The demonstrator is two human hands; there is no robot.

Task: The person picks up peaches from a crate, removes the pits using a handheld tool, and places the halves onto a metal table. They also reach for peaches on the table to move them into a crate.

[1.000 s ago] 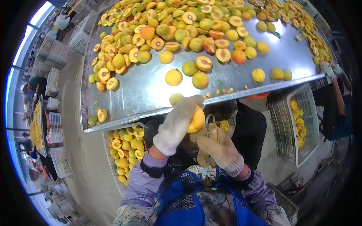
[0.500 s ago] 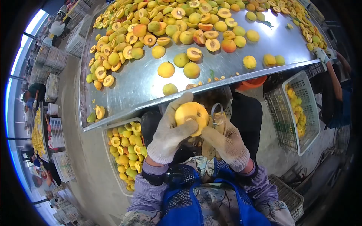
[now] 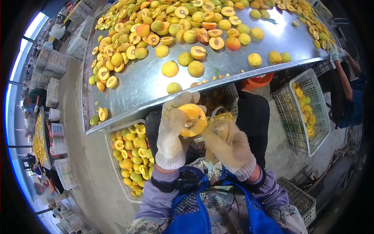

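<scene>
Grey floor (image 3: 85, 160) spreads at eight o'clock, a metal table (image 3: 128, 91) gleams at twelve with white reflected light, crates (image 3: 48, 60) stand stacked toward ten, and a pale band of wall or window (image 3: 13, 113) curves past nine.

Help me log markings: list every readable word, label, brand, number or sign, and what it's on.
None can be read.
The gloved left hand, gloved right hand, blue vest and metal table show no legible text; any markings on the stacked crates at picture left are too small and blurred.
</scene>
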